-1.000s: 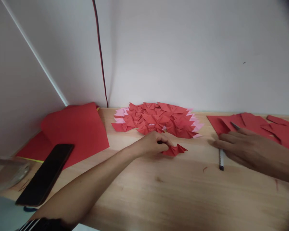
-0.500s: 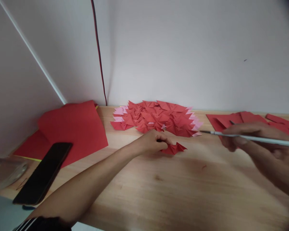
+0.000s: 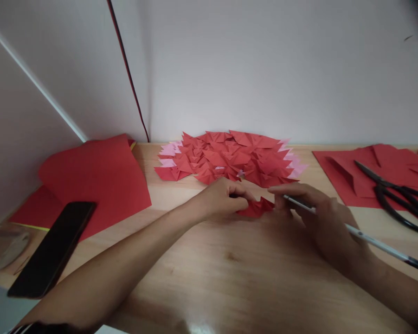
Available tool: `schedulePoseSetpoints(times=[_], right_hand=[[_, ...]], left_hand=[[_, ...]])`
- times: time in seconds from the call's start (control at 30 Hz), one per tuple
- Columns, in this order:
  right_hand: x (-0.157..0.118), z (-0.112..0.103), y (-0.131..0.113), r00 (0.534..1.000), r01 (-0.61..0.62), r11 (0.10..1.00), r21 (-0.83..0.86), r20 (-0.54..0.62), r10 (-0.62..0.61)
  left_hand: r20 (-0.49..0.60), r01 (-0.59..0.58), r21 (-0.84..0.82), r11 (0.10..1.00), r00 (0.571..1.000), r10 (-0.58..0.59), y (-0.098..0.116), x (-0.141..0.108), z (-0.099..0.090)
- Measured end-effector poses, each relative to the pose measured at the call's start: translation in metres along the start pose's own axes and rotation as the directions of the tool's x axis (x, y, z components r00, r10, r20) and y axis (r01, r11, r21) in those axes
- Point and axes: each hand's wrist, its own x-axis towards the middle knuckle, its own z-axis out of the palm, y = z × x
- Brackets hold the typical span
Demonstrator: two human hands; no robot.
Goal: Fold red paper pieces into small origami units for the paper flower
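Observation:
My left hand point(image 3: 226, 199) is closed on the left end of a small folded red paper piece point(image 3: 255, 208), low over the wooden table. Its fingers hide part of the piece. At the other end, my right hand point(image 3: 320, 218) has its fingertips against or very near the paper's right tip; contact is hard to make out. A slim white pen point(image 3: 379, 243) with a black end lies gripped through that hand. Just behind both hands sits a wide cluster of folded red and pink paper pieces point(image 3: 226, 157), laid in overlapping rows.
Black-handled scissors point(image 3: 400, 192) rest on red paper sheets point(image 3: 337, 181) at the right. On the left are large red sheets point(image 3: 97, 181) with a black phone point(image 3: 52, 250) over their edge. A dark red cable point(image 3: 128, 69) runs down the wall point(image 3: 264, 69) behind the table point(image 3: 209, 278).
My right hand has come left, bringing the pen to the right end of the red paper piece. The scissors it covered now show. My left hand keeps its hold; the view has shifted slightly.

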Motion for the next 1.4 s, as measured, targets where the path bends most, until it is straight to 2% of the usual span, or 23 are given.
schedulePoseSetpoints(times=[0.1, 0.23, 0.3, 0.57, 0.83, 1.4], right_hand=[[-0.002, 0.003, -0.007, 1.000, -0.002, 0.991, -0.137, 0.011, 0.004], [-0.005, 0.005, -0.012, 0.986, -0.158, 0.963, -0.216, 0.025, 0.167], [-0.005, 0.004, -0.012, 0.980, -0.183, 0.958, -0.219, 0.037, 0.196], [-0.002, 0.007, -0.014, 0.989, -0.142, 0.941, -0.309, 0.005, 0.150], [-0.003, 0.009, -0.015, 0.989, -0.135, 0.923, -0.360, 0.010, 0.148], [0.000, 0.012, -0.024, 0.996, -0.067, 0.925, -0.375, 0.025, 0.083]], left_hand=[[0.021, 0.021, -0.004, 1.000, 1.000, -0.021, 0.000, 0.000, 0.000], [0.020, 0.063, -0.014, 0.998, 0.998, -0.062, -0.002, 0.001, 0.001], [0.005, 0.085, -0.033, 0.996, 0.996, -0.085, -0.002, 0.001, 0.002], [-0.042, 0.165, -0.085, 0.983, 0.985, -0.169, 0.000, 0.001, 0.003], [0.035, 0.136, -0.095, 0.986, 0.990, -0.133, -0.001, 0.001, 0.002], [0.047, 0.161, -0.107, 0.981, 0.986, -0.157, 0.004, 0.001, 0.002]])
